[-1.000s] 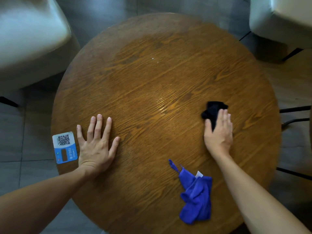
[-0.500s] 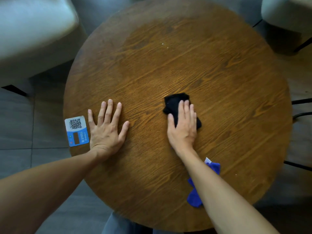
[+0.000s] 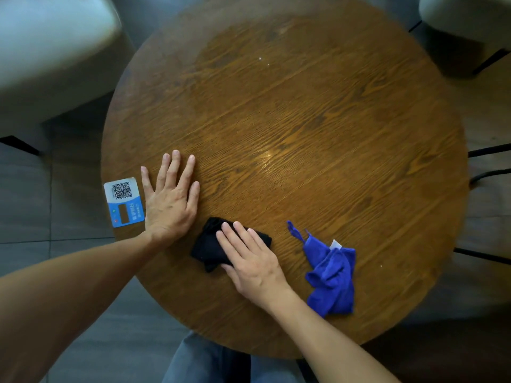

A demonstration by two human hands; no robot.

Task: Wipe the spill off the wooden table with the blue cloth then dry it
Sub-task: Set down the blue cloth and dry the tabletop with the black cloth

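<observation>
1. Two hands are laid on the tabletop: the right hand (image 3: 250, 258) is spread flat, fingers together, pressed on a crumpled black cloth (image 3: 213, 246) near the near edge; nothing is gripped, the cloth is only pinned under the palm and fingers.
2. The left hand (image 3: 170, 200) is opened flat with fingers fanned, bare on the wood near the left edge, seemingly as a brace.
3. Drying appears to be the step in hand; even pressure should be kept, strokes overlapped, and a dry fold of the cloth turned down once damp.
4. The blue cloth (image 3: 331, 277) is left bunched, untouched, to the right of the right hand by the near edge.
5. A glossy patch is seen toward the middle of the round wooden table (image 3: 318, 120), possibly moisture or glare; it should be passed over.
6. A QR-code card (image 3: 124, 201) is lying at the left edge, just beside the left hand.
7. Pale upholstered seats (image 3: 49, 56) are seen beyond the far corners, over grey floor tiles (image 3: 33, 211).
</observation>
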